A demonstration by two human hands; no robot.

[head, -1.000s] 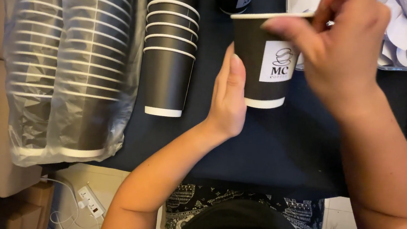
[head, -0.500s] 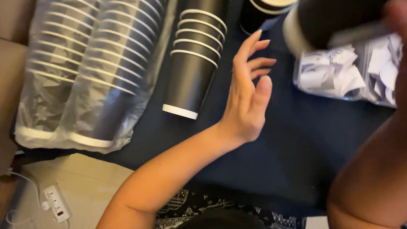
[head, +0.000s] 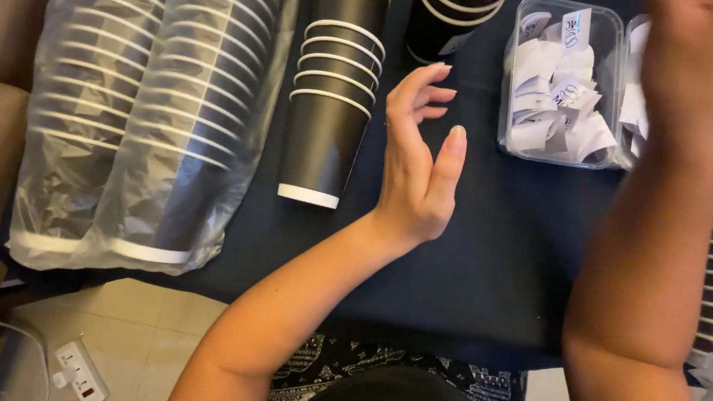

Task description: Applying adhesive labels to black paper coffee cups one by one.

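Black paper cups on dark worktop, both hands up.
Left hand (head: 419,167) hovers mid-worktop, grip apart, holding nothing, just beside a lying cup stack (head: 332,93) whose base points to the near edge. Right hand (head: 703,42) raised at far right edge, blurred; can't tell its grip. Clear tub of white paper slips (head: 559,85) sits between them, bagged cup sleeve (head: 148,102) along left edge.

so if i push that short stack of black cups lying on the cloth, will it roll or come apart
The cup stack lies on its side, round and tapered, so it would likely roll in a curve. It looks like paper, probably light. The loosely nested cups might slide apart.
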